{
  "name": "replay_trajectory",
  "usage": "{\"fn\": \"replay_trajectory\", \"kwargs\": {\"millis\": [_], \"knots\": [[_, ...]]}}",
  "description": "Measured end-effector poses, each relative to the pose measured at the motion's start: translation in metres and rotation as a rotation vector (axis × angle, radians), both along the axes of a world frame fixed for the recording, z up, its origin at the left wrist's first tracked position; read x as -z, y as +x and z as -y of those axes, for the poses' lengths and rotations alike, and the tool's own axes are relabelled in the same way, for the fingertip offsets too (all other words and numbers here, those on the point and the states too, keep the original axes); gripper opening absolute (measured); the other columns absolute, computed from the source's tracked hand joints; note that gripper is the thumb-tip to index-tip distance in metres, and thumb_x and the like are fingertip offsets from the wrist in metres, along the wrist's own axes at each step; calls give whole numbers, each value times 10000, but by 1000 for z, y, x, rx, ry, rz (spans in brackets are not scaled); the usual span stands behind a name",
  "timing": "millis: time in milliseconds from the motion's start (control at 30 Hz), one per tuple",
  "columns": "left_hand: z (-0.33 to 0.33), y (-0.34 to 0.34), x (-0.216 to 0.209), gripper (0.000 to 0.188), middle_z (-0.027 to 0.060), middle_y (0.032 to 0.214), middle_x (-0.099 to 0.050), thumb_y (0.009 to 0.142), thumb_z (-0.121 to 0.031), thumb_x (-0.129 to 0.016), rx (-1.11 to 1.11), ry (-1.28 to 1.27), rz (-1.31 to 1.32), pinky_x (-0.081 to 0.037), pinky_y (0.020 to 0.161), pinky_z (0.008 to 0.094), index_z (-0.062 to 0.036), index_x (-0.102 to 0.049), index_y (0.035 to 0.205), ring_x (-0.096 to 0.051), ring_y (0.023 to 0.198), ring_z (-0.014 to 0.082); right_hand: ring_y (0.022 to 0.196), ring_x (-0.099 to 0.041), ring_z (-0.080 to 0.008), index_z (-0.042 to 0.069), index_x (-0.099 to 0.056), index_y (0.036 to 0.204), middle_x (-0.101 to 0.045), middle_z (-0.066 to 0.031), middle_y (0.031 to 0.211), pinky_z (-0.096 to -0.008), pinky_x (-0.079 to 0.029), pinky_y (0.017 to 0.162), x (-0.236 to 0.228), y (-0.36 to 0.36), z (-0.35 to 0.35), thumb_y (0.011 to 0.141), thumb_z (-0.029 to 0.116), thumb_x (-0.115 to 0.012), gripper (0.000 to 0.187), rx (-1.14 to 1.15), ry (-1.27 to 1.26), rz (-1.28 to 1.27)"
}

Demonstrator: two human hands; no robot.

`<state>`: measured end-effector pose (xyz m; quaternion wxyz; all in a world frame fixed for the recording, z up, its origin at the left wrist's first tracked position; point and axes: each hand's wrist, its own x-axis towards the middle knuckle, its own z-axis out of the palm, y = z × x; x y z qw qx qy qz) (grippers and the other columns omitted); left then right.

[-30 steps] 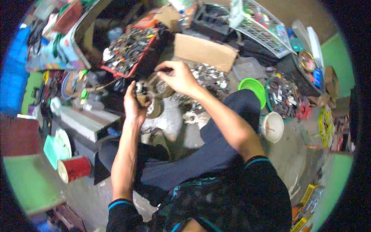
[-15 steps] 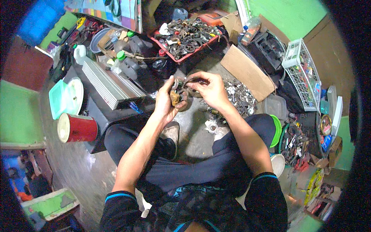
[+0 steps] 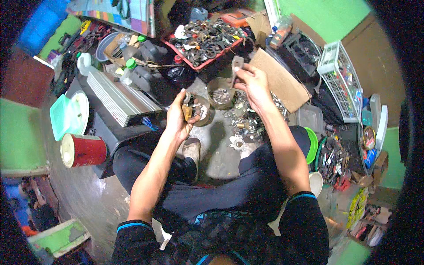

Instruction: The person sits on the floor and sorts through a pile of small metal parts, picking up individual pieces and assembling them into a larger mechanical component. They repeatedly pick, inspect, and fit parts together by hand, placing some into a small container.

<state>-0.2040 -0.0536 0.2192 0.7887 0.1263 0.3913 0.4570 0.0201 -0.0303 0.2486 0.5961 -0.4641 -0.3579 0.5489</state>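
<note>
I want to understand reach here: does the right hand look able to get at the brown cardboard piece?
Probably yes: the brown cardboard piece appears close beside the right hand, with nothing seen between them. The hand holds a flat grey part, though, which might hinder grasping.

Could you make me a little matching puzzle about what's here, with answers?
1. Left hand
2. Right hand
3. Red tray
4. Red can

A. Near a turquoise container
B. Holds a yellowish piece
C. Heaped with small parts
D. Holds a thin flat part

Pairs: 1-B; 2-D; 3-C; 4-A
</note>
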Motion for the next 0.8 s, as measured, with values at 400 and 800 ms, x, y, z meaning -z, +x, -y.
{"fn": "replay_trajectory", "kwargs": {"millis": [400,800], "knots": [[-4,20,3,306,52,828,-569,955,-350,-494,85,75,-47,-320,410,201,-68,-573,1045,-496,658,129,755,-618,-122,-27,-665,1089,-689,-74,926,-253,-489,677,-7,217,108,813,97,-709,306,782,94,370],[-5,27,18,304,71,818,-577,949,-353,-498,111,2,-47,-349,424,219,-66,-573,1017,-483,613,147,594,-636,-263,-51,-622,942,-639,-160,798,-357,-502,438,249,300,301,759,-59,-601,185,1158,-487,1]]}}
